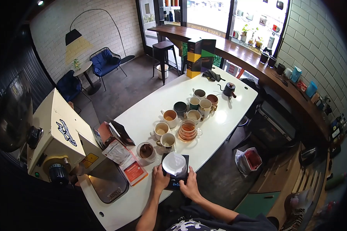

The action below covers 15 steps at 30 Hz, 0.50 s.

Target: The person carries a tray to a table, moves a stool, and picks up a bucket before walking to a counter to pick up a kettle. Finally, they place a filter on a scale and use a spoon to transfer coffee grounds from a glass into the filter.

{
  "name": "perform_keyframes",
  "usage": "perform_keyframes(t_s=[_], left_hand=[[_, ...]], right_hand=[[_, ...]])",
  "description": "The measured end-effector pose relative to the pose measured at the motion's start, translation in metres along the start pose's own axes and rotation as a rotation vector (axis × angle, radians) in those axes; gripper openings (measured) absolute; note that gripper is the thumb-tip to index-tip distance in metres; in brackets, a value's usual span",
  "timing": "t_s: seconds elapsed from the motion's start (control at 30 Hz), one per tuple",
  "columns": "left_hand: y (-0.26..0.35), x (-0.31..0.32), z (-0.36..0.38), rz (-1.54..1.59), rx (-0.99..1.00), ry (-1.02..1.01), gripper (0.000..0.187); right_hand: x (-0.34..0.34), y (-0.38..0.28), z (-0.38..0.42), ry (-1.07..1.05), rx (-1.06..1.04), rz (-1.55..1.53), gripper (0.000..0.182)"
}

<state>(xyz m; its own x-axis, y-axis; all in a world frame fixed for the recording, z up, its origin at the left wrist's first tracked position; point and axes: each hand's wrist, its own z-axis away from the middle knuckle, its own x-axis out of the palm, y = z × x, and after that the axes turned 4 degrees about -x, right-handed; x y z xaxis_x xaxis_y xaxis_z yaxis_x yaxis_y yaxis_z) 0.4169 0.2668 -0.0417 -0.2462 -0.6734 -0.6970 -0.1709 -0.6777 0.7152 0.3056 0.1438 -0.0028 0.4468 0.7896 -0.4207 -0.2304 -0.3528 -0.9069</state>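
Observation:
A black digital scale (176, 184) with a lit blue display lies at the near edge of the white table. On it sits a white paper coffee filter (174, 163); what supports the filter is hidden. My left hand (160, 180) grips the scale's left side. From the right, my right hand (189, 186) holds the other side, its thumb near the display. Just left stands a clear glass vessel (145, 150) with something dark brown inside. Beyond the scale are a mug (167, 141) and a ribbed glass server (187, 131) with amber liquid.
Several mugs and cups (170, 118) cluster mid-table. A black gooseneck kettle (229, 89) stands toward the far end, near stacked boxes (201, 57). At left are a cream grinder-like machine (61, 142), a metal tray (108, 188) and coffee bags (134, 171).

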Motion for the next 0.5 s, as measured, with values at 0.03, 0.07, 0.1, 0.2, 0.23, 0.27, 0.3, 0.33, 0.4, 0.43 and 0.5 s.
perform_keyframes(t_s=[0.03,0.07,0.1,0.2,0.23,0.27,0.3,0.33,0.4,0.43,0.5], left_hand=[[-0.002,0.001,-0.004,0.007,0.011,0.010,0.049],[-0.006,0.001,-0.007,0.008,0.012,0.009,0.049],[-0.008,-0.001,-0.011,-0.002,0.059,-0.004,0.049],[-0.008,-0.004,-0.014,-0.004,0.112,-0.010,0.047],[-0.007,-0.005,-0.014,0.004,0.113,-0.012,0.046],[-0.006,-0.006,-0.014,0.012,0.113,-0.014,0.044],[-0.006,-0.006,-0.014,0.011,0.112,-0.015,0.044],[-0.006,-0.005,-0.013,0.015,0.109,-0.009,0.044],[-0.005,-0.004,-0.013,0.019,0.097,0.001,0.044],[-0.005,-0.003,-0.012,0.030,0.111,0.014,0.045],[-0.006,-0.004,-0.010,0.041,0.104,0.027,0.045]], right_hand=[[0.001,0.002,0.000,0.003,0.001,0.001,0.078],[0.003,0.004,-0.001,0.008,-0.015,0.005,0.079],[0.004,0.006,-0.002,0.013,-0.031,0.009,0.080],[0.006,0.009,-0.004,0.018,-0.052,0.033,0.081],[0.007,0.010,-0.004,0.017,-0.051,0.032,0.081],[0.008,0.012,-0.004,0.007,-0.053,0.056,0.081],[0.007,0.013,-0.004,-0.003,-0.054,0.081,0.080],[0.007,0.014,-0.004,-0.006,-0.053,0.082,0.080],[0.005,0.014,-0.004,-0.112,-0.080,0.201,0.079],[0.003,0.014,-0.005,-0.115,-0.082,0.192,0.078],[-0.002,0.013,-0.008,-0.137,-0.074,0.160,0.076]])
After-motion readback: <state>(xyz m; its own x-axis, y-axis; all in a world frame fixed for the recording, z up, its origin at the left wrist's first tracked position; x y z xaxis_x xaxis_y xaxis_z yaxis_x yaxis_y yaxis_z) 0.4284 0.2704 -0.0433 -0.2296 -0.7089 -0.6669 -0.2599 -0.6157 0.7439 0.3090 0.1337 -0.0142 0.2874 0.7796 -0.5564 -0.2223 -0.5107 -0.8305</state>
